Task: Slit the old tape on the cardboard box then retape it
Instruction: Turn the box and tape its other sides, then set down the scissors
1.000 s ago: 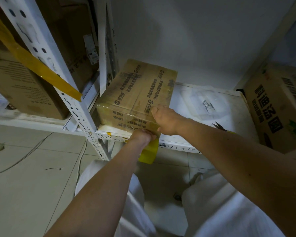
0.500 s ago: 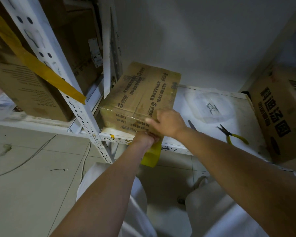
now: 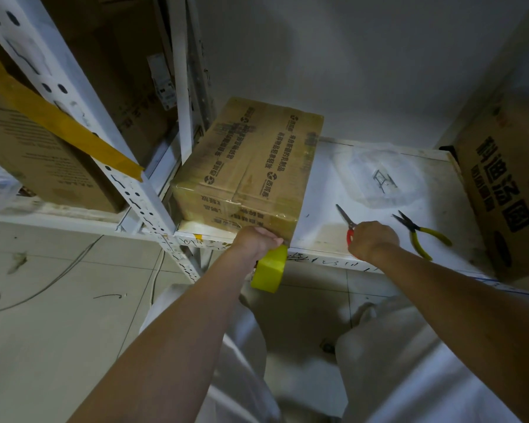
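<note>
A cardboard box (image 3: 251, 166) wrapped in shiny tape lies on the white shelf (image 3: 324, 230). My left hand (image 3: 255, 241) grips a yellow tape roll (image 3: 269, 268) at the box's near lower corner, just past the shelf edge. A strip of tape runs from the roll up the box's front face. To the right, my right hand (image 3: 373, 239) is curled round the red handles of a pair of scissors (image 3: 347, 221) lying on the shelf, blades pointing away from me.
Yellow-handled pliers (image 3: 422, 233) lie just right of my right hand. A large printed carton (image 3: 507, 190) stands at the shelf's right end. A clear plastic bag (image 3: 382, 178) lies further back. A white perforated upright (image 3: 129, 190) with yellow tape and more cartons stand left.
My right hand has left the box's front edge and moved right to the scissors. My left hand stays at the box corner with the tape roll.
</note>
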The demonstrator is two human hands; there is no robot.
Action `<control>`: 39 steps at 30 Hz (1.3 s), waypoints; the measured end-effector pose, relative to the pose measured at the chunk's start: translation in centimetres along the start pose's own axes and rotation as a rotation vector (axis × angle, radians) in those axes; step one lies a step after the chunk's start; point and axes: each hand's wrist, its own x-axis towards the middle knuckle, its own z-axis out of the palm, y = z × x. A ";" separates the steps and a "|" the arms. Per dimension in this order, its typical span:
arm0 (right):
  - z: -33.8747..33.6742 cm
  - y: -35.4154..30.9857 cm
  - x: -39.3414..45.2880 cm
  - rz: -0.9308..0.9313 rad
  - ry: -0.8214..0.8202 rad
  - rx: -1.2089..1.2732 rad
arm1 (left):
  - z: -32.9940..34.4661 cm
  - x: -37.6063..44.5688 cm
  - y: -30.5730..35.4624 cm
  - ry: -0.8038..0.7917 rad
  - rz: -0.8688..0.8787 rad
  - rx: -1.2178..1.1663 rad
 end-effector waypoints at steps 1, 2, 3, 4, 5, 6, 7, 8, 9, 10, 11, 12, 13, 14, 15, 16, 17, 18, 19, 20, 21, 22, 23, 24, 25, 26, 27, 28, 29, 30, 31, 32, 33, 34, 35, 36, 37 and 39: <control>0.1 0.1 0.1 0.019 0.002 -0.017 | 0.0 0.1 -0.1 -0.007 0.002 -0.009; 0.3 0.2 0.2 0.039 -0.004 -0.031 | 0.0 0.1 -0.2 -0.011 0.007 -0.020; 0.4 0.5 0.3 0.049 -0.012 -0.047 | 0.0 0.2 -0.2 -0.015 0.009 -0.026; 0.4 0.8 0.5 0.043 -0.022 -0.065 | 0.0 0.2 -0.2 -0.020 0.011 -0.025; 0.2 1.1 0.7 0.022 -0.031 -0.079 | 0.0 0.2 -0.2 -0.022 0.013 -0.028; 0.1 1.5 0.9 -0.003 -0.043 -0.081 | 0.0 0.2 -0.2 -0.025 0.015 -0.029; -0.1 1.9 1.1 -0.029 -0.055 -0.073 | 0.0 0.2 -0.2 -0.025 0.015 -0.031; -0.3 2.3 1.1 -0.057 -0.076 -0.057 | 0.0 0.1 -0.2 -0.024 0.016 -0.032; -0.5 2.6 1.3 -0.086 -0.101 -0.039 | 0.0 0.1 -0.1 -0.023 0.017 -0.033; -0.6 2.9 1.3 -0.119 -0.128 -0.019 | 0.0 0.0 -0.1 -0.025 0.019 -0.033; -0.7 3.1 1.3 -0.157 -0.156 0.000 | -0.1 -0.1 -0.1 -0.024 0.019 -0.034; -0.9 3.4 1.4 -0.207 -0.185 0.009 | -0.1 -0.2 -0.1 -0.023 0.020 -0.034; -1.0 3.7 1.5 -0.261 -0.214 0.007 | -0.1 -0.3 -0.1 -0.025 0.022 -0.036; -1.2 4.0 1.5 -0.317 -0.250 0.003 | -0.1 -0.3 -0.1 -0.029 0.025 -0.040; -1.6 4.3 1.4 -0.362 -0.293 0.020 | 0.0 -0.5 -0.1 -0.034 0.028 -0.045; -1.9 4.6 1.3 -0.398 -0.344 0.055 | -0.1 -0.6 -0.1 -0.041 0.031 -0.055; -2.2 4.8 1.1 -0.424 -0.392 0.096 | -0.1 -0.6 -0.2 -0.052 0.037 -0.069; -2.4 4.9 0.9 -0.452 -0.433 0.131 | -0.2 -0.6 -0.4 -0.065 0.045 -0.080; -2.5 4.9 0.6 -0.475 -0.467 0.159 | -0.3 -0.7 -0.5 -0.081 0.053 -0.084; -2.7 4.7 0.4 -0.490 -0.506 0.175 | -0.5 -0.7 -0.6 -0.097 0.058 -0.081; -2.9 4.2 -0.1 -0.506 -0.559 0.194 | -0.7 -0.7 -0.7 -0.110 0.064 -0.072; -3.2 3.8 -0.7 -0.533 -0.626 0.224 | -0.8 -0.7 -0.7 -0.118 0.063 -0.060; -3.2 3.3 -1.2 -0.552 -0.687 0.253 | -1.0 -0.7 -0.7 -0.123 0.058 -0.050; -3.4 2.8 -1.8 -0.567 -0.740 0.294 | -1.2 -0.8 -0.7 -0.129 0.051 -0.045; -3.5 2.4 -2.4 -0.571 -0.780 0.334 | -1.3 -0.8 -0.8 -0.141 0.044 -0.045; -3.5 2.0 -2.6 -0.563 -0.808 0.362 | -1.5 -0.7 -0.8 -0.154 0.040 -0.050; -3.4 1.7 -2.8 -0.552 -0.830 0.384 | -1.6 -0.7 -0.8 -0.167 0.035 -0.059; -3.3 1.5 -2.8 -0.550 -0.847 0.397 | -1.7 -0.7 -0.9 -0.176 0.025 -0.067; -3.2 1.3 -2.7 -0.549 -0.852 0.410 | -1.8 -0.6 -0.9 -0.186 0.015 -0.075; -3.2 1.1 -2.6 -0.556 -0.856 0.429 | -1.9 -0.6 -0.8 -0.195 0.005 -0.079; -3.3 0.9 -2.7 -0.562 -0.867 0.458 | -1.9 -0.6 -0.8 -0.205 -0.002 -0.081; -3.3 0.6 -2.6 -0.573 -0.876 0.483 | -2.0 -0.5 -0.8 -0.214 -0.007 -0.084; -3.3 0.5 -2.5 -0.578 -0.874 0.515 | -2.0 -0.5 -0.7 -0.224 -0.011 -0.089; -3.2 0.3 -2.4 -0.588 -0.859 0.536 | -2.1 -0.4 -0.7 -0.236 -0.013 -0.095; -3.2 0.0 -2.3 -0.605 -0.839 0.561 | -2.2 -0.3 -0.7 -0.247 -0.016 -0.100; -3.1 -0.1 -2.1 -0.615 -0.818 0.585 | -2.2 -0.2 -0.7 -0.258 -0.018 -0.099; -3.1 -0.3 -1.9 -0.605 -0.805 0.601 | -2.3 0.0 -0.8 -0.268 -0.020 -0.097; -3.2 -0.8 -1.7 -0.610 -0.798 0.637 | -2.4 0.1 -0.8 -0.279 -0.019 -0.091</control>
